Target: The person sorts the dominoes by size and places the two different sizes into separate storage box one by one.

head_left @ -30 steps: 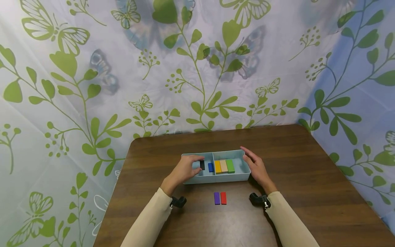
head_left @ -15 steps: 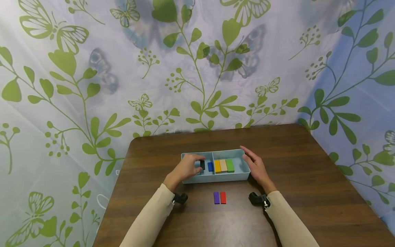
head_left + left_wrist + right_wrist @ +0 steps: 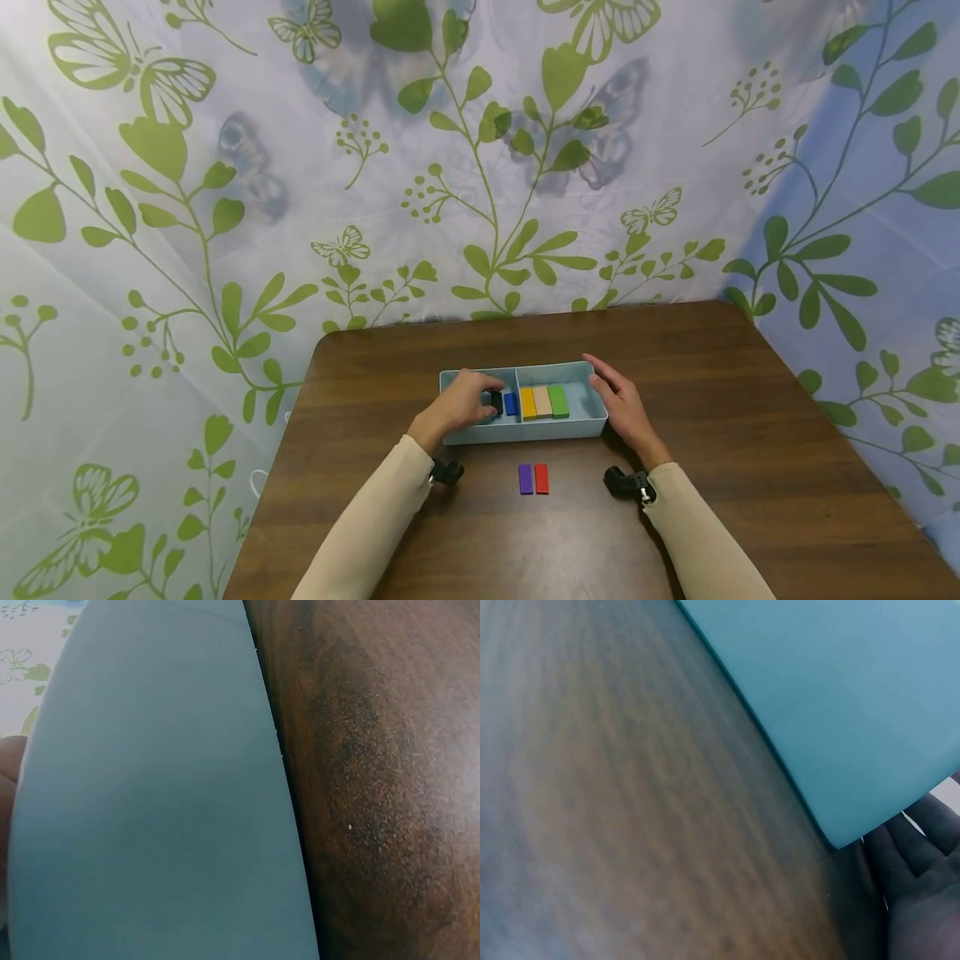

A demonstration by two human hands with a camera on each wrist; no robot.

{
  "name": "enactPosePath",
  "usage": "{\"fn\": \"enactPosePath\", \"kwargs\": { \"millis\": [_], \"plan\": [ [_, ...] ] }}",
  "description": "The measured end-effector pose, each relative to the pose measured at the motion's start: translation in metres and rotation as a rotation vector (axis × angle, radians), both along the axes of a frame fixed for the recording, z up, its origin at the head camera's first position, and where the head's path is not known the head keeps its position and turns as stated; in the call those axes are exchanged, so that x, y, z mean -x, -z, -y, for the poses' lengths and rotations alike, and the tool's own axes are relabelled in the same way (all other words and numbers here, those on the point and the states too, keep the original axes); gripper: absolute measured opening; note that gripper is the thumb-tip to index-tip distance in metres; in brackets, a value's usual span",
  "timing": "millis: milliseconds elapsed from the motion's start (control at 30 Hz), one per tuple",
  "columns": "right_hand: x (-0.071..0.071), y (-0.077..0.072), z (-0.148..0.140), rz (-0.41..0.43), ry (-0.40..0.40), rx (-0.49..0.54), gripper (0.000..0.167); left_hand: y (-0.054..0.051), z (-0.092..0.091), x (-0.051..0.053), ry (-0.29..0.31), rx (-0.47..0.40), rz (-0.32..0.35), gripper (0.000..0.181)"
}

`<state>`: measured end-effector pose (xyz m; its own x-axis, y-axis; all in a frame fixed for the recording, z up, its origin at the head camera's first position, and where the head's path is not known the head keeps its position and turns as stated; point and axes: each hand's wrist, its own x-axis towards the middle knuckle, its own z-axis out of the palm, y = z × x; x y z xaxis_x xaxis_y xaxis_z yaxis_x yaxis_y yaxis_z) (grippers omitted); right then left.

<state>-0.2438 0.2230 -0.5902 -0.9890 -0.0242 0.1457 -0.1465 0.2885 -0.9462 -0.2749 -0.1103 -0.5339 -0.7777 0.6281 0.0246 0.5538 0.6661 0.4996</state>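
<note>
A light blue two-part tray (image 3: 562, 429) lies across the table. In its left compartment, my left hand (image 3: 461, 400) pinches a small black block (image 3: 497, 403) between thumb and fingers. Just right of that stands a blue block (image 3: 511, 404), close to the divider. Yellow (image 3: 528, 403), beige (image 3: 542, 402) and green (image 3: 558, 401) blocks sit side by side in the right compartment. My right hand (image 3: 626, 412) rests against the tray's right end, fingers extended; the right wrist view shows its fingers (image 3: 911, 847) along the end wall. The tray's front wall (image 3: 157, 787) hides most of the left hand in the left wrist view.
On the brown wooden table (image 3: 585, 550), a purple block (image 3: 526, 479) and a red block (image 3: 542, 479) lie side by side in front of the tray. A leaf-and-butterfly patterned curtain (image 3: 420, 183) hangs behind the table.
My left hand has moved slightly right with the black block, bringing it closer to the blue block. The right hand has stayed at the tray's end.
</note>
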Motion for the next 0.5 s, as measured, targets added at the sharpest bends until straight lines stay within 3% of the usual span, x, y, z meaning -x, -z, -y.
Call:
{"fn": "enactPosePath", "kwargs": {
  "millis": [167,400,500],
  "plan": [
    [0.005,0.01,-0.002,-0.007,0.004,-0.003,0.047,0.003,-0.003,0.005,0.008,0.016,0.023,0.043],
    [-0.008,-0.017,0.002,-0.006,-0.019,-0.002,0.047,0.003,-0.007,0.008,0.026,0.046,0.03,0.043],
    [-0.005,-0.009,0.0,-0.013,-0.012,-0.011,0.047,0.004,-0.009,0.008,0.015,0.058,0.029,0.044]
  ]
}}
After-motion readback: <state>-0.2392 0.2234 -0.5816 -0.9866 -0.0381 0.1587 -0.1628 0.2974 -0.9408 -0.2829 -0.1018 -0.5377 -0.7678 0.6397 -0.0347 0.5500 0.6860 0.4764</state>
